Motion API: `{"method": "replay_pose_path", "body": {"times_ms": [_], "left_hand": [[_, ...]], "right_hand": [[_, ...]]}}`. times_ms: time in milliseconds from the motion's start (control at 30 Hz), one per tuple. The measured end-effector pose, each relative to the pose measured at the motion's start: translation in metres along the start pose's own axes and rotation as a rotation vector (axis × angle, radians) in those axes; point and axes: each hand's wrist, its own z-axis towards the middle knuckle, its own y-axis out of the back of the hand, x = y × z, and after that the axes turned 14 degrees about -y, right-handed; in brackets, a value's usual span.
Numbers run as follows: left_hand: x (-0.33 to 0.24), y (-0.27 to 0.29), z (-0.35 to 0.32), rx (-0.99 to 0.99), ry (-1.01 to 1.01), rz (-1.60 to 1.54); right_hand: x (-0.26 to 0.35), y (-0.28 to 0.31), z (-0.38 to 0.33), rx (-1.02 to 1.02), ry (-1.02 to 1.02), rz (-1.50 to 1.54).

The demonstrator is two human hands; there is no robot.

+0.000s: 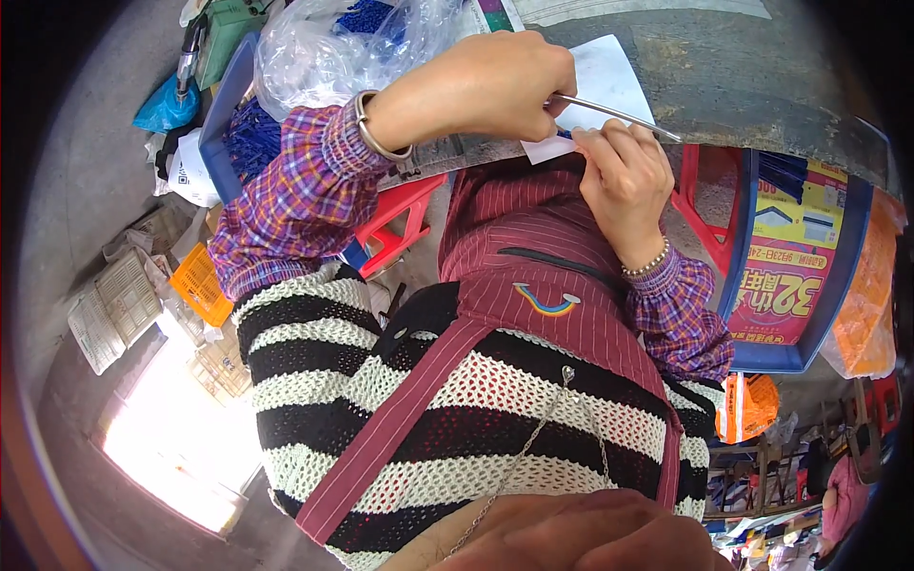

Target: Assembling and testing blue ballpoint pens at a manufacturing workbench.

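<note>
Two hands of yours meet at the near edge of a grey workbench (709, 67). Your left hand (514, 90) is curled round a slim metal rod (624, 116), whose free end points past your right hand (624, 171). The latter is narrowed, apparently pinching a small blue piece (566, 134) beside the white paper (600, 76). Work on this piece appears under way, not finished. More blue pieces lie in the left blue bin (213, 160) and the clear plastic bag (309, 62); dark blue ones occupy one corner of the right blue bin (807, 347). Which of these you have done, and which are left, cannot be told
</note>
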Motion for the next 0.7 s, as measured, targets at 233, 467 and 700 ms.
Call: {"method": "replay_pose_path", "body": {"times_ms": [233,467,700], "left_hand": [[0.001,-0.001,0.008,-0.028,-0.018,-0.018],[-0.01,-0.002,0.009,-0.018,0.02,0.057],[-0.024,-0.02,-0.009,-0.195,0.013,0.194]], "right_hand": [[0.001,0.001,0.0,0.006,-0.002,-0.001],[-0.001,-0.001,0.0,-0.031,0.013,0.0],[-0.002,0.0,0.0,0.027,0.006,0.039]]}}
